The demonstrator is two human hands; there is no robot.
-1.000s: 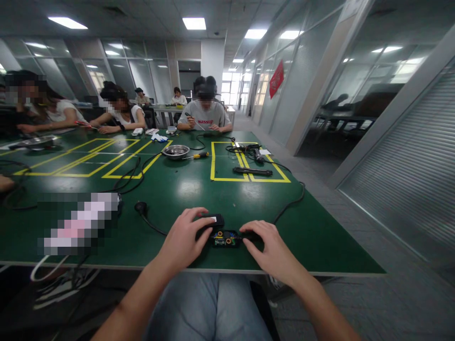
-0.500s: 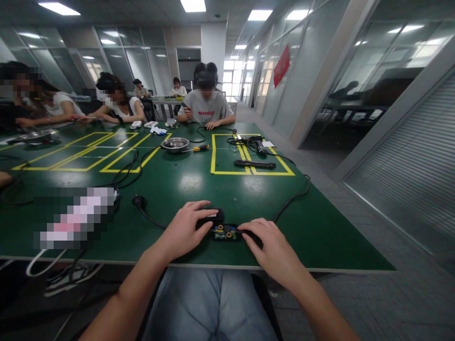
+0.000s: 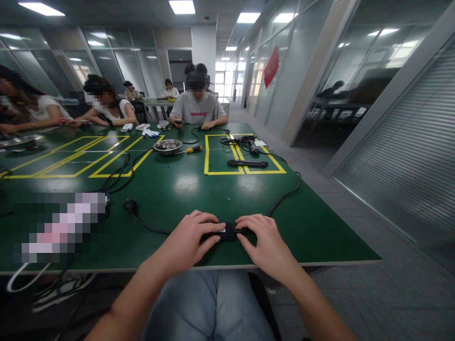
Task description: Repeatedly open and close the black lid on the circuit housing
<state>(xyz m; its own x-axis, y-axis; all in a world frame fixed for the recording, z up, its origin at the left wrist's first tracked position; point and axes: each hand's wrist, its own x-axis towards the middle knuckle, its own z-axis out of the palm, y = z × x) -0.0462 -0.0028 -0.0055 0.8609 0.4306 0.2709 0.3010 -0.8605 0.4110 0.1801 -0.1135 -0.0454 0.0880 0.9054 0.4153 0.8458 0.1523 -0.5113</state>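
A black power adapter (image 3: 229,231) lies at the table's near edge, its cover now over the base so the circuit board is hidden. My left hand (image 3: 192,241) is closed on its left part, fingers on top near a white label and thumb along the near side. At the right end, my right hand (image 3: 265,241) pinches the black cable (image 3: 245,230) where it leaves the adapter. Whether the cover is fully seated cannot be made out. From the left side a power cord runs to a black plug (image 3: 131,205).
A metal bowl (image 3: 168,147) and a yellow-handled screwdriver (image 3: 194,149) lie farther back. Yellow tape (image 3: 206,156) frames a black bar-shaped object (image 3: 247,163) and tangled cables. A blurred-out pinkish object (image 3: 67,220) is at left. Several people sit around, one opposite (image 3: 198,104).
My left hand has brought the black cover onto the base, hiding the circuit board. My right hand stays at the cable end. The view has shifted slightly right.
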